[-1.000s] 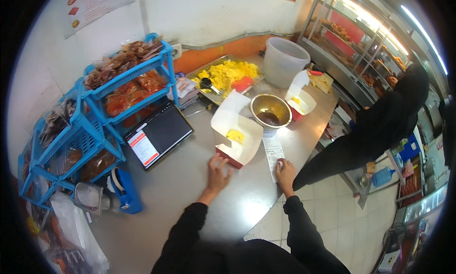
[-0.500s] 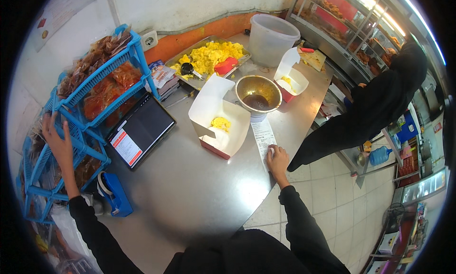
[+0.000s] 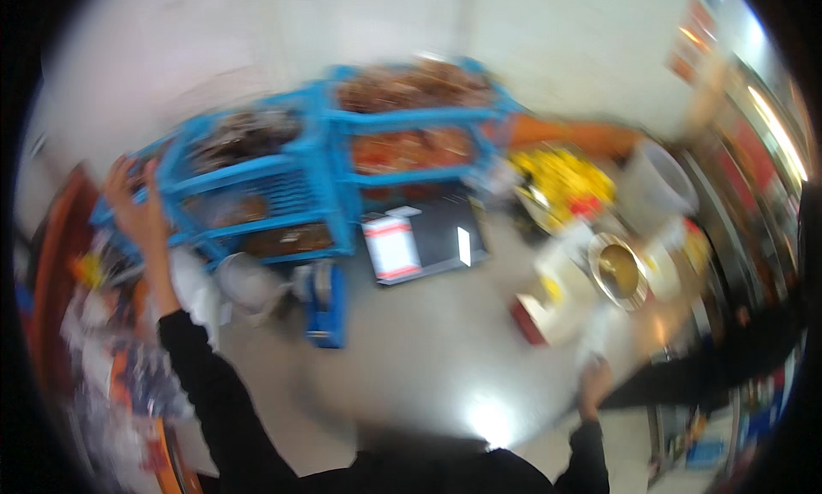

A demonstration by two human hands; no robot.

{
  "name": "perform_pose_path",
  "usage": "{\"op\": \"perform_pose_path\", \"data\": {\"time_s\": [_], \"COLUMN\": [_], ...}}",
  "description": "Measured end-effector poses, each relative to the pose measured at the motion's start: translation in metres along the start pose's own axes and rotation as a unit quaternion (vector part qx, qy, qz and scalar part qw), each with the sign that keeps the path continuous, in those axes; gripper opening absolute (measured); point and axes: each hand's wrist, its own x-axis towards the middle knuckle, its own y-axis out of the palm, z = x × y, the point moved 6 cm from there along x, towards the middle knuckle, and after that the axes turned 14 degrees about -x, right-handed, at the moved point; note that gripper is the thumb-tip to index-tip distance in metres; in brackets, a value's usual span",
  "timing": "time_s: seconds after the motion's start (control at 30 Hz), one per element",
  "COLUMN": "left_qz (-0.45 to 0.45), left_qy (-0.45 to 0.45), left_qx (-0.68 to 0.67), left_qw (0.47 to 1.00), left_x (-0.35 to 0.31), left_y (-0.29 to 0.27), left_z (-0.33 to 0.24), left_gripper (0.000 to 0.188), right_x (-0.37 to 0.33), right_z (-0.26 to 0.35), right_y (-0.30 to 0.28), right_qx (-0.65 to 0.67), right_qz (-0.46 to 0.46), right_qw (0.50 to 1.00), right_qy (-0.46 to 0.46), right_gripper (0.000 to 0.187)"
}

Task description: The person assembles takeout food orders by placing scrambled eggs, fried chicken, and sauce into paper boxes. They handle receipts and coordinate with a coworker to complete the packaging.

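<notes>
The whole picture is smeared by motion. At the far left, my left hand (image 3: 137, 207) reaches up to the end of the blue plastic baskets (image 3: 248, 170), its fingers apart at the rim of the leftmost one; what they touch there is unclear. My right hand (image 3: 595, 381) lies at the near end of a white receipt (image 3: 602, 333), fingers curled onto the paper. Beyond the receipt stands a metal bowl (image 3: 618, 271) with brownish contents. Left of the bowl, an open white-and-red food box (image 3: 544, 310) holds something yellow. A second open box (image 3: 664, 271) is at the bowl's right.
A tablet (image 3: 428, 241) leans before the baskets of bagged food, with a blue tape dispenser (image 3: 325, 310) near it. Behind the boxes are a tray of yellow food (image 3: 561, 181) and a pale bucket (image 3: 655, 186). Another person's black sleeve (image 3: 719, 353) extends at the right.
My view has swung left, so the baskets now sit nearer the middle and the boxes farther right. My left hand has reached to the leftmost basket. My right hand stays at the receipt.
</notes>
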Motion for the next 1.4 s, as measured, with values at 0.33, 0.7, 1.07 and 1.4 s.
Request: {"op": "perform_pose_path", "data": {"time_s": [0.33,0.7,1.07,1.4], "left_qz": [0.162,0.361,0.45,0.45], "left_qy": [-0.193,-0.028,-0.332,-0.464], "left_qx": [0.241,0.208,0.083,-0.214], "left_qw": [0.937,0.909,0.825,0.732], "left_x": [0.014,-0.017,-0.016,-0.032], "left_y": [-0.079,0.079,0.119,0.129], "left_z": [0.193,0.221,0.283,0.272], "left_gripper": [0.018,0.013,0.024,0.023], "right_x": [-0.003,-0.009,-0.015,-0.015], "right_z": [-0.048,-0.023,0.002,-0.008], "right_y": [0.052,0.028,0.01,0.012], "right_qx": [-0.238,-0.339,-0.379,-0.342], "right_qz": [0.099,0.012,0.007,-0.018], "right_qw": [0.935,0.934,0.923,0.938], "right_qy": [-0.244,-0.114,-0.066,-0.054], "right_gripper": [0.079,0.03,0.023,0.026]}}
